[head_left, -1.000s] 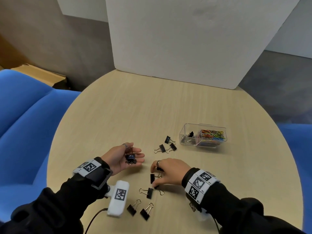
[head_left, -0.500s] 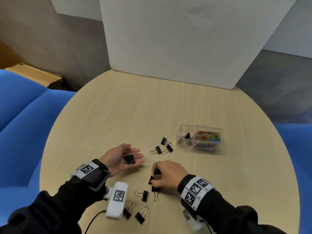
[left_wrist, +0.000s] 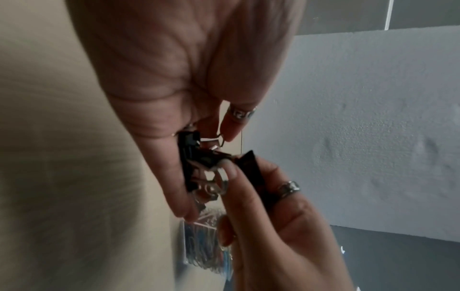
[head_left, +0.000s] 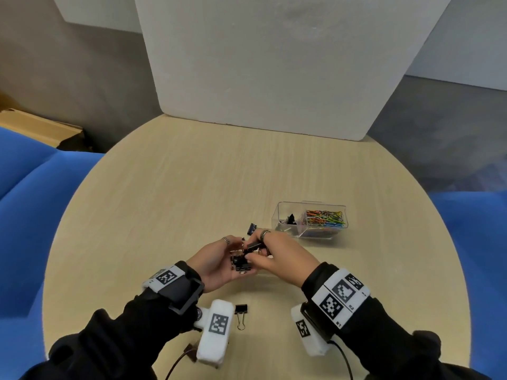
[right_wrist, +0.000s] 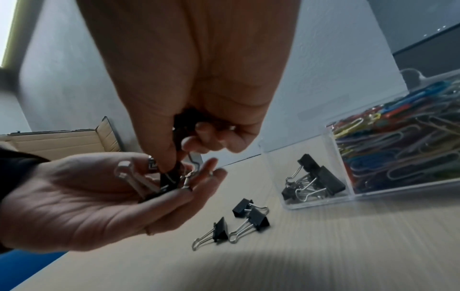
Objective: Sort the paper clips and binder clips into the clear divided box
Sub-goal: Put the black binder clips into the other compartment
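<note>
My left hand (head_left: 216, 261) lies palm up above the table with several black binder clips (head_left: 241, 264) resting on it. In the right wrist view its fingers (right_wrist: 199, 177) are nearly straight under the clips (right_wrist: 149, 183). My right hand (head_left: 279, 259) is pressed close against it and pinches a black binder clip (head_left: 253, 245) over the palm; its curled fingers (right_wrist: 199, 137) hide more black metal. The clear divided box (head_left: 310, 202) stands just right of both hands, with coloured paper clips (head_left: 325, 219) in its right compartment and binder clips (right_wrist: 316, 181) in its left.
Three loose binder clips (right_wrist: 221, 229) lie on the round wooden table (head_left: 164, 201) between the hands and the box. Another binder clip (head_left: 241, 309) lies near my left wrist. A white foam board (head_left: 274, 64) stands at the far edge; blue seats (head_left: 27, 201) flank the table.
My right hand has lifted off the table with a binder clip and moved up to the left palm. The left hand has shifted right to meet it.
</note>
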Demonstrator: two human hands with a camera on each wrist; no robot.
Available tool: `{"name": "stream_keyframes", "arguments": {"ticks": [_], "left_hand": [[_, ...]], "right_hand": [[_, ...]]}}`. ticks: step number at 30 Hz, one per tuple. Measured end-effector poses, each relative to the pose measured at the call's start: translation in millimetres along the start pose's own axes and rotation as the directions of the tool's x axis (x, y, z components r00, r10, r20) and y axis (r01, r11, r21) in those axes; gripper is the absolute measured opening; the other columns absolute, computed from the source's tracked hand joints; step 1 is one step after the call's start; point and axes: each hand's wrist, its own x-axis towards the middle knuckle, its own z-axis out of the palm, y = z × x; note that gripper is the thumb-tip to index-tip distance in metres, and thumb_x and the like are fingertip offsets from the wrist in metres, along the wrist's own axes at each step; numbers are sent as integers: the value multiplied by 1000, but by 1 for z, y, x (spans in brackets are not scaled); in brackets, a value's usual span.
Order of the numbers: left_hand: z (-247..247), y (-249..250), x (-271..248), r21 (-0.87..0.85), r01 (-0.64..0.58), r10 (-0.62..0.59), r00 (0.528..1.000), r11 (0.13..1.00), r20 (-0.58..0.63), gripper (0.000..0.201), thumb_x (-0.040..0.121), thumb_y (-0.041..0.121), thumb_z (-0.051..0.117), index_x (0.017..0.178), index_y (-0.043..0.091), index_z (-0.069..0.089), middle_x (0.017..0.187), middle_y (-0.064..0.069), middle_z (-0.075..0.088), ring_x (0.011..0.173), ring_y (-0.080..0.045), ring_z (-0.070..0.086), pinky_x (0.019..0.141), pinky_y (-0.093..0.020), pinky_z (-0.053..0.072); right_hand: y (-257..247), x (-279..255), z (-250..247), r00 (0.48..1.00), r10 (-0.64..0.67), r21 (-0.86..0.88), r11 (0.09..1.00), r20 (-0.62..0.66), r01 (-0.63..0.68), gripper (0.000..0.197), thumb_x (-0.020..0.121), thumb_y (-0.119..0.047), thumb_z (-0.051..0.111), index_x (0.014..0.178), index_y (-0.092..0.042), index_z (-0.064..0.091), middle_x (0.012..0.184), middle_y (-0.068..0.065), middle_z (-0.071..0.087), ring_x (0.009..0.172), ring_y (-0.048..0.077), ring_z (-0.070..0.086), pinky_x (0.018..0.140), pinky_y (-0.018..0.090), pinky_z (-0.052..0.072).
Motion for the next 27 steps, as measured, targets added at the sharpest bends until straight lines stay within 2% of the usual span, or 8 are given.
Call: {"name": "stream_keyframes", "arguments": {"ticks": [4,7,10,14,17,19,22,27], "left_hand": [[21,1,5,-59,-2,5,999,998,45,27,94,15,37,86,1,59,80,-17,69,69,-24,69,70,-38,58],[34,1,8,-89,0,7,997,996,73,29,94,15,34,87,2,59,77,-15,68,64,-24,69,57,-31,59],[42,0,11,-123,-4,15,995,992,94,33,97,18,31,90,0,58,81,-17,66,65,-27,70,57,-31,59],[51,2,15,-108,-17,28,994,994,103,35,97,19,32,93,-3,59,82,-19,64,72,-27,67,62,-34,59],[57,6,20,-91,-19,27,995,996,98,37,96,19,35,92,-5,62,87,-19,64,82,-29,61,66,-37,58],[62,9,25,-60,-13,19,995,998,100,44,96,20,36,82,-4,69,84,-20,66,84,-33,60,65,-37,58],[72,16,33,-54,-10,16,993,998,116,49,96,21,36,74,-4,72,84,-21,67,86,-35,61,67,-39,58],[90,25,46,-39,-16,19,996,999,84,49,97,20,33,75,-5,70,79,-22,66,73,-35,66,67,-38,58]], "right_hand": [[6,-6,-3,997,12,2,1000,-72,-12,22,87,-17,58,108,-14,55,101,-4,47,92,9,49,79,14,33],[8,-13,-8,994,-3,12,1000,-111,4,34,86,-13,58,119,-15,52,117,2,49,109,12,48,91,15,33],[12,-17,-15,986,-40,14,999,-159,43,43,86,-10,57,127,-16,49,124,1,49,114,9,46,95,8,28],[18,-24,-26,957,-100,42,992,-272,116,37,86,-16,60,122,-19,55,115,-6,58,102,-1,50,88,-2,30],[26,-28,-41,909,-52,100,990,-413,102,30,90,-22,57,120,-22,58,117,-6,61,104,3,56,95,17,42],[39,-27,-55,894,31,75,997,-447,4,36,91,-27,55,127,-21,52,126,-3,56,115,9,51,102,27,39],[63,-21,-71,915,145,-84,978,-377,-189,51,91,-34,51,139,-21,36,140,-1,41,133,13,31,111,33,26],[85,-16,-79,950,233,-126,957,-206,-262,60,90,-20,45,146,-20,20,152,0,25,143,16,5,117,37,9]]}}
